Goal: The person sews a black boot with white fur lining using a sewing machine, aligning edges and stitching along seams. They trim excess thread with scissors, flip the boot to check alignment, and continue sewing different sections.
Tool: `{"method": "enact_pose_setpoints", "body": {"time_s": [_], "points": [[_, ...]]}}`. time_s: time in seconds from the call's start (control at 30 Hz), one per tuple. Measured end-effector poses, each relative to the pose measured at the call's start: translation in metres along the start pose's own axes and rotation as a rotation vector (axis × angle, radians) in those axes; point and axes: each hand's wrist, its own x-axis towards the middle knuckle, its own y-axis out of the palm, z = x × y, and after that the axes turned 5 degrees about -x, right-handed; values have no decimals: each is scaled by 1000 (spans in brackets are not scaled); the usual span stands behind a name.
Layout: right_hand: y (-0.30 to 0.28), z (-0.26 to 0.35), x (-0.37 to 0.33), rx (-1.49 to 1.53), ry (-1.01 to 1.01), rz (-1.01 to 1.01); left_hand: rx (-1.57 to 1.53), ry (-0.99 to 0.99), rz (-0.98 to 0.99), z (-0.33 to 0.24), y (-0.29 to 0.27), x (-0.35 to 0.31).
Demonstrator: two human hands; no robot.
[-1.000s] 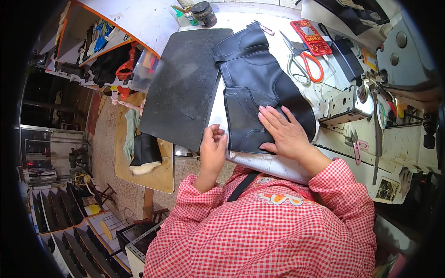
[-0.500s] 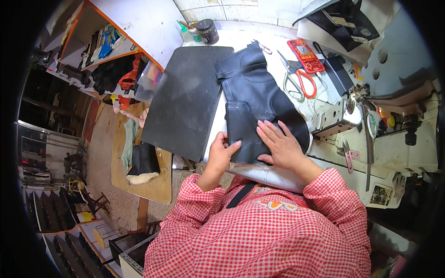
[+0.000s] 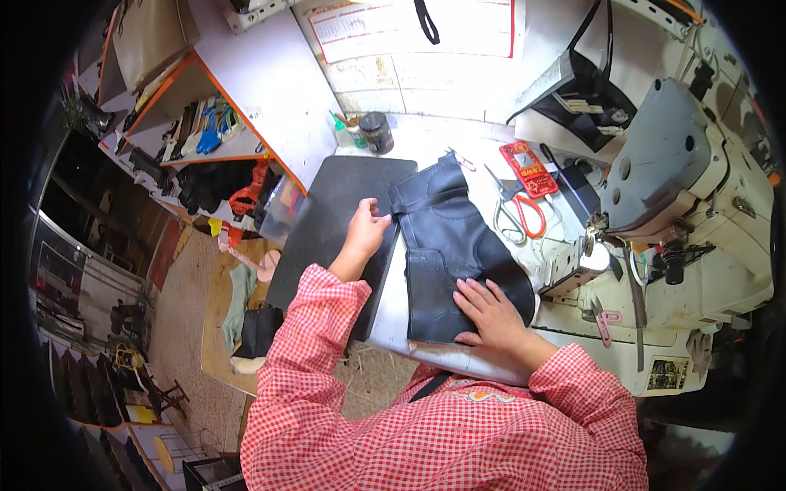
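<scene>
A black leather piece [image 3: 446, 266], sewn in shaped panels with a narrow side strap, lies flat on the white worktop. My right hand [image 3: 495, 317] rests palm-down on its lower right part, fingers spread. Up by the strap at its upper left edge, my left hand [image 3: 366, 231] hovers over a dark flat board [image 3: 348, 176]. Its fingers are half curled with the thumb apart, and nothing shows between them. The board lies left of the leather.
Scissors with orange and grey handles [image 3: 530, 217] and a red box-like item [image 3: 528, 169] lie beyond the leather. A sewing machine [image 3: 655, 164] stands at right, pink-handled snips [image 3: 604, 326] by its base. A dark jar [image 3: 376, 132] and green-capped bottle [image 3: 338, 131] stand at the back.
My left hand has left the leather's lower left edge and moved up beside the strap. My right hand stays flat on the leather. The view has tilted up, showing more wall.
</scene>
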Motion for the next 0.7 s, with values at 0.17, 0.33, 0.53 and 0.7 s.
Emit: {"method": "enact_pose_setpoints", "body": {"time_s": [0.17,0.33,0.53,0.7], "points": [[1,1,0,-64,-4,-6,-382,-369,-100,-11,40,38],[1,4,-1,-61,14,1,-497,-531,59,-20,47,41],[1,8,-3,-3,36,-52,-302,-454,183,-31,34,-18],[1,12,-6,59,52,-96,-528,-559,160,-17,43,-66]]}}
